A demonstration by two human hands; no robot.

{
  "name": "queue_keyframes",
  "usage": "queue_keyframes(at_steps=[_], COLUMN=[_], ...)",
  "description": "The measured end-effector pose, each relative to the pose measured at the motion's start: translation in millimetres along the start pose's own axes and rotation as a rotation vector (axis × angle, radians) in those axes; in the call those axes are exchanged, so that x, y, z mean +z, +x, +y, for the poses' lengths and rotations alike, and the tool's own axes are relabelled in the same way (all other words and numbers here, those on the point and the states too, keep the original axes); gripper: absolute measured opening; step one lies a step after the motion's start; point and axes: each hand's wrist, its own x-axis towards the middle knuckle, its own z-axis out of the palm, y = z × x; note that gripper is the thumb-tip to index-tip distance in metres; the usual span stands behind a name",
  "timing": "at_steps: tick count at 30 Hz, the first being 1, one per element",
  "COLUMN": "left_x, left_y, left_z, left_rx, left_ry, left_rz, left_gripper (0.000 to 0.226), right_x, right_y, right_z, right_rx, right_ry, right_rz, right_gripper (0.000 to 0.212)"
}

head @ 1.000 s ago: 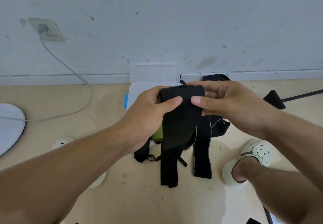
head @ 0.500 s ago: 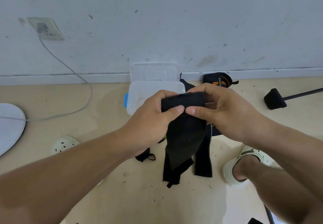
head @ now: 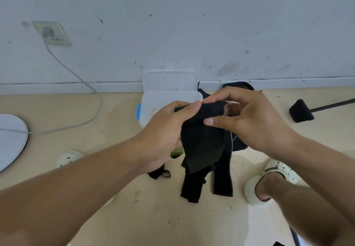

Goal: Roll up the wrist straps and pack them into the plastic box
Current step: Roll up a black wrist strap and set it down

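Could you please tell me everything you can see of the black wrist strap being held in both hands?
The black wrist strap looks like matte woven fabric. Its upper end is bunched into a partial roll, pinched between the left hand and the right hand. Its loose tail hangs down, above other straps on the floor, in front of the plastic box.

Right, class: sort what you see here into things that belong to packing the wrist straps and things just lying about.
Job in hand:
black strap held by left hand and right hand
straps on the floor
plastic box
lid

Lying about:
wall socket
grey cable
black stand foot
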Motion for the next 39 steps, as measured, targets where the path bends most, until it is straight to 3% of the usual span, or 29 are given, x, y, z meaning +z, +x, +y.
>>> queue_keyframes(at_steps=[8, 15, 16, 19, 20, 24, 27, 30, 36, 39], left_x=[-6, -10, -10, -8, -8, -8, -6, -4, 0, -2], left_y=[3, 2, 1, 0, -1, -2, 0, 2, 1, 1], left_z=[1, 0, -2, -7, -9, -8, -3, 2, 5, 7], left_rx=[0.07, 0.15, 0.159, 0.171, 0.165, 0.137, 0.144, 0.137, 0.088, 0.097], left_ry=[0.012, 0.072, 0.102, 0.192, 0.21, 0.268, 0.248, 0.155, 0.097, 0.137], left_rz=[0.026, 0.01, 0.004, -0.022, -0.032, -0.066, -0.043, 0.011, 0.001, 0.009], left_gripper=[0.023, 0.035, 0.035, 0.033, 0.032, 0.031, 0.036, 0.043, 0.054, 0.043], right_x=[-8, 2, 4, 9, 9, 6, 5, 4, 3, 5], right_y=[8, 8, 8, 8, 8, 3, 2, 1, 0, -1], right_z=[-4, 7, 11, 24, 28, 26, 19, 10, 3, 5], right_rx=[0.195, 0.159, 0.158, 0.208, 0.211, 0.193, 0.091, 0.019, -0.042, -0.076], right_ry=[0.244, 0.057, -0.02, -0.185, -0.211, -0.185, -0.098, -0.014, 0.109, 0.061], right_rz=[-0.143, -0.275, -0.272, -0.299, -0.317, -0.329, -0.223, -0.138, -0.039, -0.004], right_gripper=[0.042, 0.033, 0.042, 0.096, 0.101, 0.083, 0.038, 0.015, 0.029, 0.034])
